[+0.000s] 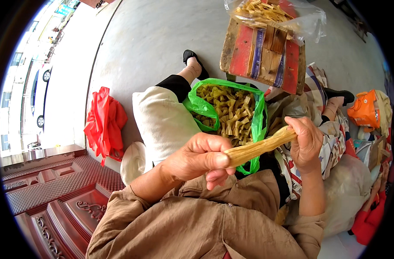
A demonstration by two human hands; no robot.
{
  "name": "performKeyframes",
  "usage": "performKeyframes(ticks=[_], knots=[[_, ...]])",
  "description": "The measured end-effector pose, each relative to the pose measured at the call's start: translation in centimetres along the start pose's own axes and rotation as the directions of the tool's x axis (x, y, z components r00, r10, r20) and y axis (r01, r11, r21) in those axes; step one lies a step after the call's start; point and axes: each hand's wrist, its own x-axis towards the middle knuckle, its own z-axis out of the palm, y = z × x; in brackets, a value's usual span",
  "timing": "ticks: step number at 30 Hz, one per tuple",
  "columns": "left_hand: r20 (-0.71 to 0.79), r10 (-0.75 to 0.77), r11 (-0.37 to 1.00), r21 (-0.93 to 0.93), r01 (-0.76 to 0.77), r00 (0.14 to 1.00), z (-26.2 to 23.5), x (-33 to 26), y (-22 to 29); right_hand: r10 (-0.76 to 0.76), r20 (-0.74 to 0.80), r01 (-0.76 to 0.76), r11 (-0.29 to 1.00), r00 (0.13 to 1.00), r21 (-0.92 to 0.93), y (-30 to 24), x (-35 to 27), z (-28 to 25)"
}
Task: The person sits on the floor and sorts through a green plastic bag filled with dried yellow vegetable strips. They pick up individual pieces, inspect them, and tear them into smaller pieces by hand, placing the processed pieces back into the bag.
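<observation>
Both my hands hold a long, yellowish, ridged dried strip point(261, 146) in front of my lap. My left hand point(201, 157) pinches its lower left end between thumb and fingers. At the upper right end, my right hand point(306, 140) grips it with the fingers curled round. The strip slants upward to the right. Just beyond it, a green plastic bag point(197, 103) stands open between my legs. Inside are many short, knotted-looking, yellow-brown pieces point(231, 108). The strip hides part of the bag's near right side.
A worn red wooden stool point(244, 52) carries a wood block point(272, 52) and a clear bag of yellowish strips point(266, 13). A red plastic bag point(104, 125) lies at left, near a dark red carved door point(76, 190). An orange bag point(364, 110) sits at right, near another person's red clothing point(369, 220).
</observation>
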Motion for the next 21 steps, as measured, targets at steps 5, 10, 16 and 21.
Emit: performKeyframes(ticks=[5, 10, 16, 21], knots=[[0.242, 0.328, 0.944, -0.036, -0.329, 0.913, -0.8, 1.2, 0.6, 0.269, 0.332, -0.419, 0.713, 0.904, 0.562, -3.9, -1.6, 3.0], [0.293, 0.304, 0.023, 0.949, -0.314, 0.907, -0.1, 1.3, 0.8, 0.332, 0.684, -0.76, 0.254, 0.649, 0.598, -5.5, -0.9, 1.8], [0.459, 0.243, -0.569, 0.781, -0.257, 0.855, 0.6, 1.4, -2.4, 0.306, 0.763, -0.822, 0.204, 0.57, 0.532, -5.7, -0.9, 1.4], [0.491, 0.284, -0.605, 0.758, -0.243, 0.824, 0.7, 1.5, -3.5, 0.438, 0.733, -0.74, -0.195, 0.521, 0.643, -5.8, -2.6, 2.7]])
